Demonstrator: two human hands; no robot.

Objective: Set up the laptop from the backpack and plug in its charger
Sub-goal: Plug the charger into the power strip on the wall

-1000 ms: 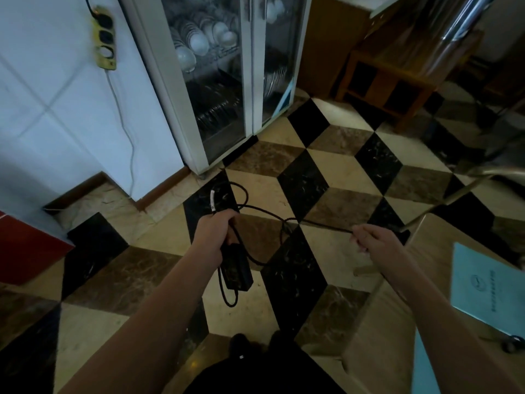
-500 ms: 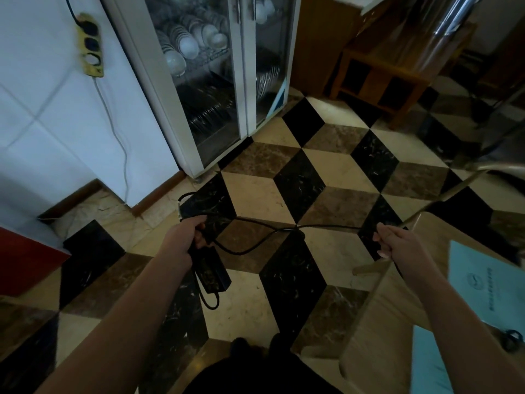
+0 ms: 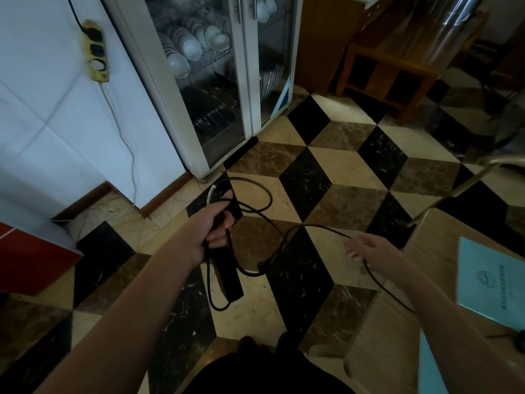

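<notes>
My left hand [image 3: 211, 227] grips the black charger brick [image 3: 228, 277] together with looped black cable [image 3: 257, 193] above the tiled floor; the brick hangs down below my fist. The cable runs right in a slack arc to my right hand [image 3: 369, 248], whose fingers are spread loosely with the cable passing under them and on toward the table. A yellow power strip [image 3: 96, 51] hangs on the white wall at upper left, with a white cord dropping from it. Neither laptop nor backpack is in view.
A glass-door cabinet [image 3: 224, 81] full of bowls and plates stands ahead. A wooden table [image 3: 403, 322] at lower right carries a light-blue booklet [image 3: 488, 282]. A wooden bench [image 3: 383, 72] is at the back right, a red cabinet [image 3: 31, 260] at left.
My left hand has raised the brick and more cable has looped out in front. My right hand has loosened, its fingers spreading as the cable slackens and sags between both hands.
</notes>
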